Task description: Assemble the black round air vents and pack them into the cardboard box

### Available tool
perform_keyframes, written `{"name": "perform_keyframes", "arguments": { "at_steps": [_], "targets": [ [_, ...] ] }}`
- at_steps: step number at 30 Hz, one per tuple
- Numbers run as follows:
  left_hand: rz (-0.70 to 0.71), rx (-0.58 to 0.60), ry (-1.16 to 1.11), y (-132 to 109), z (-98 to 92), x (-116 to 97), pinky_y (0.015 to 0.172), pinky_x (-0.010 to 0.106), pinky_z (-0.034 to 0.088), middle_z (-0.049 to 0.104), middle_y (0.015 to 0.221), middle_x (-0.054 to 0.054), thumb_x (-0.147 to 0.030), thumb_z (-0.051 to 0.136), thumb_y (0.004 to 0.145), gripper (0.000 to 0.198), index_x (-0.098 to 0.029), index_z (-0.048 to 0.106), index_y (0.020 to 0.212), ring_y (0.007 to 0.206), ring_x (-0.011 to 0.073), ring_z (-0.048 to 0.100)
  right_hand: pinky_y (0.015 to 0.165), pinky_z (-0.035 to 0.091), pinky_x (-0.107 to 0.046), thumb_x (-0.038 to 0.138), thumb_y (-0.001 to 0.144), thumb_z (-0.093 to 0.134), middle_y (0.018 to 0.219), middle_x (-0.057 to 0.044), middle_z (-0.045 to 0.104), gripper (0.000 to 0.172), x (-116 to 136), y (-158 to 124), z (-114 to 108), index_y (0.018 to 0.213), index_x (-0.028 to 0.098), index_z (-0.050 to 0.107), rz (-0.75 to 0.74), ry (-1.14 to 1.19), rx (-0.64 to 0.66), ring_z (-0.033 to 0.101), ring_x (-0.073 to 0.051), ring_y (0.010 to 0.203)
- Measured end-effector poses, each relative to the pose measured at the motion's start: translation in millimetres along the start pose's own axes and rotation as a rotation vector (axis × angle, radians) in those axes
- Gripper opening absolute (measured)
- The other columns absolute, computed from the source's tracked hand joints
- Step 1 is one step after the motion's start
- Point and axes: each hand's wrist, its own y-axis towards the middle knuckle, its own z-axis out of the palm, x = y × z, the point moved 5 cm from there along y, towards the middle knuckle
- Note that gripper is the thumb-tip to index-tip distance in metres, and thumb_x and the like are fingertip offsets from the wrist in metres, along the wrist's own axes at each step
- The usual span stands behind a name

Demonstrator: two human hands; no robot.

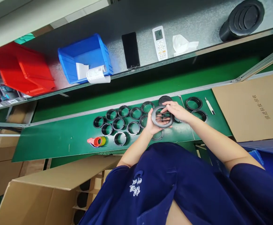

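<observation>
A round black vent ring [154, 118] with thin dark bars across its opening is held over the green bench. My left hand [149, 124] grips it from the left and below, its fingers visible behind the bars. On the upper right rim, my right hand [175, 110] is closed on the same ring, with its fingertips at the opening. Just behind it lies a dark round disc [164, 99], partly covered. To the left, several black rings [133, 122] stand in loose rows, some half hidden by my left hand and forearm. Two more black rings [194, 98] lie to the right.
A red and yellow tape roll [99, 141] lies on the green bench [56, 140]. A white pen-like cutter [209, 106] and a cardboard sheet [253, 109] are right. The shelf above holds a blue bin [84, 56], red bin, phone, remote and black cylinder. An open carton [40, 200] is below left.
</observation>
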Motion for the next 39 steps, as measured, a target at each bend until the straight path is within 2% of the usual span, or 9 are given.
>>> {"name": "perform_keyframes", "arguments": {
  "at_steps": [6, 10, 14, 18, 22, 26, 30, 34, 39],
  "targets": [
    [-0.059, -0.019, -0.034, 15.2, 0.9, 0.9, 0.09, 0.063, 0.056, 0.073, 0.112, 0.023, -0.08, 0.039, 0.09, 0.082, -0.011, 0.064, 0.127, 0.102, 0.0373, 0.072, 0.117, 0.041, -0.053, 0.07, 0.102, 0.023, 0.154, -0.009, 0.051, 0.071, -11.8, -15.6, -13.9, 0.135, 0.026, 0.068, -0.005, 0.048, -0.164, 0.045, -0.03, 0.143],
    [0.033, -0.128, -0.059, 30.2, -8.8, 3.8, 0.1, 0.054, 0.055, 0.077, 0.107, 0.014, -0.07, 0.041, 0.096, 0.067, -0.016, 0.065, 0.128, 0.102, 0.0297, 0.072, 0.127, 0.017, -0.061, 0.073, 0.09, 0.057, 0.165, -0.02, 0.034, 0.089, -15.2, -32.3, 31.8, 0.156, 0.013, 0.048, -0.197, -0.407, 0.104, 0.026, -0.04, 0.153],
    [0.023, -0.154, 0.012, 51.6, -13.5, 13.7, 0.105, 0.047, 0.053, 0.075, 0.116, 0.014, -0.069, 0.037, 0.098, 0.069, -0.016, 0.063, 0.135, 0.113, 0.0298, 0.069, 0.121, 0.022, -0.066, 0.069, 0.078, 0.073, 0.169, -0.024, 0.017, 0.114, -45.4, -28.6, 47.6, 0.167, 0.018, 0.023, -0.049, -0.513, 0.161, 0.017, -0.046, 0.154],
    [-0.099, -0.162, 0.124, 69.0, -15.7, 19.2, 0.104, 0.056, 0.051, 0.07, 0.123, 0.016, -0.081, 0.031, 0.094, 0.083, -0.022, 0.049, 0.15, 0.114, 0.0316, 0.069, 0.114, 0.035, -0.06, 0.069, 0.07, 0.079, 0.161, -0.022, 0.029, 0.118, -95.5, -8.3, 12.3, 0.166, 0.027, 0.025, 0.099, -0.525, 0.04, 0.036, -0.044, 0.14],
    [-0.051, -0.236, 0.228, 74.9, -28.6, 8.0, 0.106, 0.055, 0.05, 0.066, 0.13, 0.02, -0.077, 0.037, 0.095, 0.079, -0.022, 0.048, 0.151, 0.111, 0.0287, 0.069, 0.11, 0.031, -0.065, 0.074, 0.071, 0.074, 0.159, -0.029, 0.026, 0.117, -176.5, -1.8, -60.8, 0.163, 0.018, 0.029, 0.561, -0.686, -0.32, 0.037, -0.049, 0.136],
    [-0.004, -0.34, 0.256, 73.9, -52.0, 1.2, 0.105, 0.046, 0.052, 0.069, 0.124, 0.019, -0.068, 0.041, 0.099, 0.065, -0.016, 0.062, 0.132, 0.105, 0.0245, 0.069, 0.114, 0.02, -0.069, 0.08, 0.073, 0.068, 0.162, -0.032, 0.02, 0.12, -236.6, -5.7, -96.0, 0.164, 0.016, 0.023, 0.811, -0.781, -0.292, 0.03, -0.051, 0.143],
    [0.073, -0.494, 0.494, 81.0, -70.8, -3.5, 0.103, 0.049, 0.053, 0.07, 0.116, 0.018, -0.064, 0.045, 0.098, 0.058, -0.014, 0.067, 0.118, 0.104, 0.0263, 0.069, 0.117, 0.009, -0.073, 0.083, 0.082, 0.054, 0.168, -0.029, 0.006, 0.115, -248.7, 6.7, -109.0, 0.167, 0.015, 0.015, 0.782, -0.811, -0.201, 0.014, -0.051, 0.152],
    [0.301, -0.672, 0.915, 113.7, -63.6, -29.3, 0.12, 0.058, 0.034, 0.064, 0.132, 0.017, -0.039, 0.068, 0.086, 0.04, -0.019, 0.069, 0.12, 0.137, 0.0356, 0.051, 0.117, 0.008, -0.075, 0.067, 0.099, 0.031, 0.171, -0.025, 0.001, 0.087, -235.1, 25.8, -124.1, 0.167, 0.015, 0.017, 0.574, -0.899, -0.375, 0.002, -0.045, 0.157],
    [0.412, -0.486, 1.671, 193.0, -15.3, -55.3, 0.119, 0.077, -0.006, 0.019, 0.172, 0.015, -0.006, 0.079, 0.062, 0.093, -0.025, 0.054, 0.15, 0.158, 0.0483, 0.0, 0.113, 0.012, -0.079, 0.061, 0.098, 0.024, 0.17, -0.026, 0.014, 0.081, -245.3, 14.7, -121.5, 0.165, 0.016, 0.03, 0.562, -0.809, -0.224, 0.012, -0.044, 0.157]
  ]
}}
